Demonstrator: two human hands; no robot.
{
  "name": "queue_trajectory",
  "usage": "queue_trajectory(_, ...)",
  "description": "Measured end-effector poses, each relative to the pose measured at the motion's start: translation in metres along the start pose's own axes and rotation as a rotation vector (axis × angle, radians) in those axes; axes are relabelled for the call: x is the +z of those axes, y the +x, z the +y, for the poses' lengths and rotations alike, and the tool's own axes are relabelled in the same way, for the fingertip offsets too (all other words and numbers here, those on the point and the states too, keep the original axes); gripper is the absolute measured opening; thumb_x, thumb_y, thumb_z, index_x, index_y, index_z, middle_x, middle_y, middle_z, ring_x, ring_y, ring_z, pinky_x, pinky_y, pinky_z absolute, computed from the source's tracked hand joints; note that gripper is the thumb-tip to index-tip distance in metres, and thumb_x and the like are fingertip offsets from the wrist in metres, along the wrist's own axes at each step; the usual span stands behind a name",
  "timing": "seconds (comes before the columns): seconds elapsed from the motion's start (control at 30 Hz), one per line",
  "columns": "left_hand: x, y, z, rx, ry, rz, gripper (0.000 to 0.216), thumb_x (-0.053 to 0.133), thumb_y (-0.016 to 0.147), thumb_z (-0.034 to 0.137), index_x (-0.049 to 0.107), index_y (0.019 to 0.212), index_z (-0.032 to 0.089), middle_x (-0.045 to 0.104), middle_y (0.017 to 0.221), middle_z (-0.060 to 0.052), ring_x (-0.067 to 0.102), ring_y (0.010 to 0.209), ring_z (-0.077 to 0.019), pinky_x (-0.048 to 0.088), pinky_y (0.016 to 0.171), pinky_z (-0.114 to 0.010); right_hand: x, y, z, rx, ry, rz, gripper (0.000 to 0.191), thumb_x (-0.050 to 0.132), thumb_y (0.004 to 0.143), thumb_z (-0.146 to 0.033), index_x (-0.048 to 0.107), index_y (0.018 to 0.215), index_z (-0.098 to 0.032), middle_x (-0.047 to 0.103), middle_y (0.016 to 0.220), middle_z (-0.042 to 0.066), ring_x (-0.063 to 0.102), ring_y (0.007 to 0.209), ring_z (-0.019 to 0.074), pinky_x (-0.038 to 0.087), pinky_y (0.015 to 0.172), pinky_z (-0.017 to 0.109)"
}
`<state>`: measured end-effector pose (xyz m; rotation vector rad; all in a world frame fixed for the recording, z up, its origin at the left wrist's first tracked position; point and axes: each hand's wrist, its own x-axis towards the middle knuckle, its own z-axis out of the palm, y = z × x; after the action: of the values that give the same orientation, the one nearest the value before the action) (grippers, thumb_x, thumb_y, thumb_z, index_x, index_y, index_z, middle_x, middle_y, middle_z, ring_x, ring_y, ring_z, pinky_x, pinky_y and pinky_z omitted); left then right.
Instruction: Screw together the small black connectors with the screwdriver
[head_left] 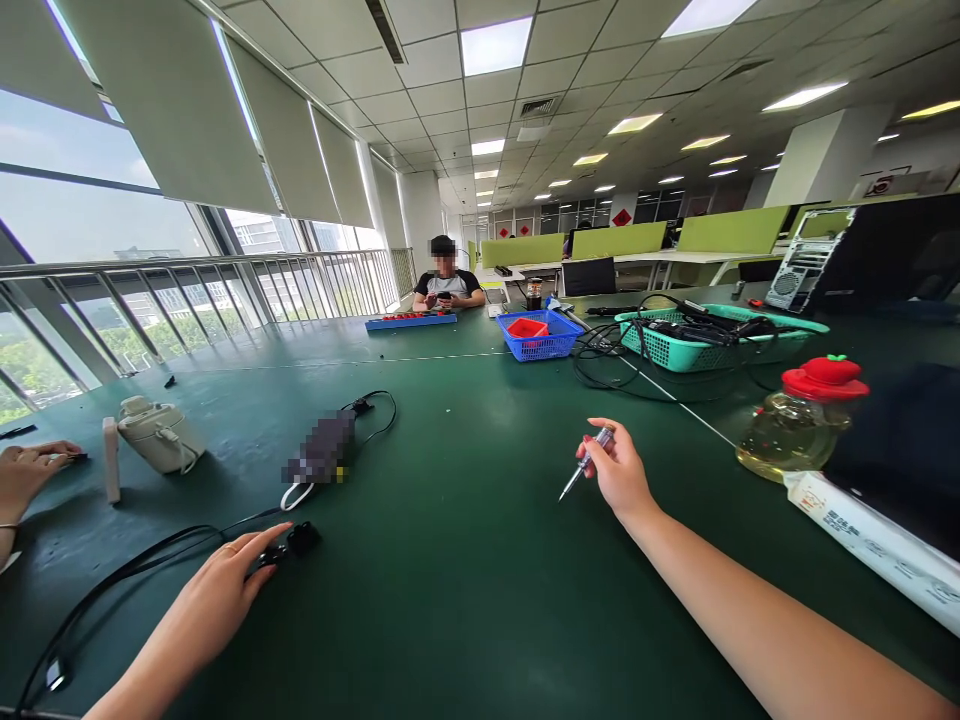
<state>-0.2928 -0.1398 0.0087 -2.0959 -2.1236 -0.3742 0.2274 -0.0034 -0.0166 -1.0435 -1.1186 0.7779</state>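
My right hand (621, 472) is raised a little above the green tabletop (450, 620), closed around a screwdriver (576, 480). The tool has a clear handle and a thin metal shaft that points down and to the left. At the lower left, my left hand (217, 595) has thumb and fingers on a small black object (271, 553), whose kind I cannot make out. Right beside it on the table is a black block-like piece (304, 538). Behind that lies a blurred-out dark device (324, 448) with a short black cable and a white loop.
Another person's hand (34, 475) rests at the left edge near a cream bottle (157, 435). Black cables (112, 575) run beside my left forearm. To the right stand a red-lidded jar (799, 425) and a white box (877, 540). Baskets (544, 345) and a seated person (448, 285) are farther back.
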Motion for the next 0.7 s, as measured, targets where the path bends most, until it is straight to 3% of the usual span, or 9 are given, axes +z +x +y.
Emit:
queue_trajectory(0.13, -0.002, 0.003, -0.001, -0.014, -0.044, 0.009, 0.048, 0.043, 0.084, 0.044, 0.068, 0.122, 0.026, 0.072, 0.115, -0.01, 0.07, 0.097, -0.0291, 0.057, 0.083, -0.038, 0.0, 0.0, -0.001, 0.002, 0.004, 0.001, 0.045, 0.065, 0.079, -0.049, 0.051, 0.113, -0.022, 0.06, 0.069, -0.003, 0.051, 0.05, 0.0111, 0.045, 0.047, 0.025)
queue_trajectory(0.27, -0.009, 0.011, 0.005, -0.096, -0.063, 0.097, 0.049, 0.039, 0.087, 0.043, 0.066, 0.124, 0.024, 0.072, 0.113, -0.012, 0.07, 0.096, -0.0301, 0.057, 0.078, -0.039, 0.0, -0.001, -0.004, -0.001, 0.015, -0.005, 0.045, 0.064, 0.079, -0.047, 0.051, 0.113, -0.022, 0.059, 0.069, -0.003, 0.051, 0.051, 0.0114, 0.045, 0.047, 0.025)
queue_trajectory(0.47, -0.017, 0.022, 0.037, -0.137, -0.105, 0.223, 0.051, 0.038, 0.087, 0.046, 0.063, 0.122, 0.02, 0.072, 0.11, -0.012, 0.069, 0.098, -0.0296, 0.056, 0.079, -0.039, 0.0, -0.002, -0.006, -0.003, -0.001, -0.02, 0.044, 0.064, 0.079, -0.047, 0.051, 0.112, -0.022, 0.06, 0.068, -0.002, 0.051, 0.051, 0.0114, 0.045, 0.047, 0.025)
queue_trajectory(0.6, -0.01, 0.027, 0.055, -0.083, -0.135, 0.177, 0.047, 0.044, 0.082, 0.049, 0.068, 0.107, 0.018, 0.074, 0.099, -0.011, 0.068, 0.094, -0.0284, 0.054, 0.086, -0.039, 0.0, -0.002, -0.006, -0.017, -0.002, -0.028, 0.044, 0.064, 0.079, -0.047, 0.051, 0.113, -0.022, 0.059, 0.069, -0.002, 0.052, 0.053, 0.012, 0.046, 0.048, 0.025)
queue_trajectory(0.7, 0.0, 0.028, 0.055, -0.031, -0.101, 0.136, 0.046, 0.044, 0.083, 0.051, 0.069, 0.107, 0.02, 0.073, 0.102, -0.012, 0.065, 0.1, -0.03, 0.052, 0.09, -0.042, -0.001, -0.002, -0.006, -0.025, -0.012, -0.027, 0.043, 0.064, 0.08, -0.048, 0.051, 0.113, -0.022, 0.059, 0.069, -0.003, 0.052, 0.053, 0.0119, 0.046, 0.048, 0.025)
